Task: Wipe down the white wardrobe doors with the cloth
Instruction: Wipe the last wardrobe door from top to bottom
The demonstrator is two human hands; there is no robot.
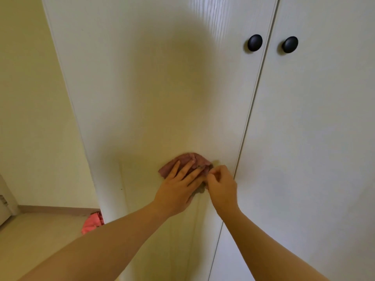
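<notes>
Two bare forearms (121, 236) reach up from the lower edge to the hands. The left hand (178, 189) lies flat with spread fingers and presses the cloth (187, 160), a dull pink one, against the left door (142, 94) of the white wardrobe. It sits low on the panel and near the seam between the doors. The right hand (222, 187) is just beside it, fingers curled, and appears to pinch the right edge of the cloth. I judge that the cloth is being arranged for a stroke.

To wipe well, the palm should give even pressure. The strokes should overlap and run along the panel, and also around the black knobs (254, 43) higher up. The right door (314, 138) needs the same.

Much of the cloth is hidden under the hands, so its fold cannot be told. Whether the doors carry dirt is hard to see in the blur and shadow. A pink thing (92, 223) on the floor (30, 250) is partly cut off by the wardrobe.
</notes>
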